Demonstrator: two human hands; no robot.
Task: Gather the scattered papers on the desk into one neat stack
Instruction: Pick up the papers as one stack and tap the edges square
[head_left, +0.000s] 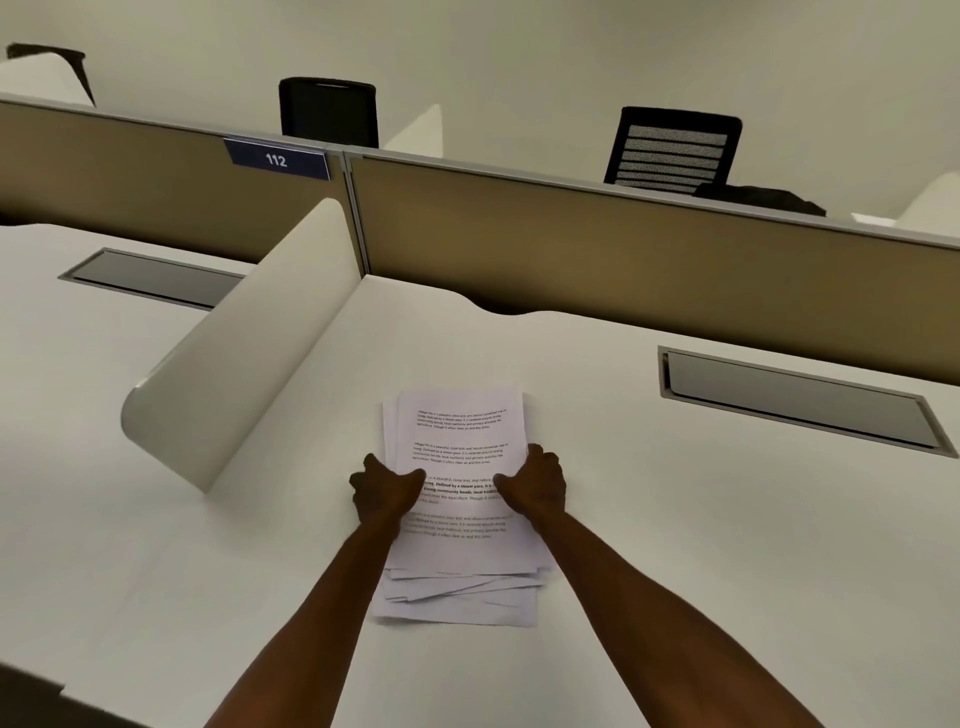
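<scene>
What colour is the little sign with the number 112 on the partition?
The sign is dark navy blue with white numerals, seen clearly in the head view.

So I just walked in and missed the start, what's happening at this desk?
A person is gathering printed papers into one pile on the white desk. The left hand and right hand grip the pile's two long sides, thumbs on the top sheet. The sheets are all together, but the stack isn't neat yet: several lower sheets fan out crookedly at the near end. No loose papers show elsewhere on the desk.
</scene>
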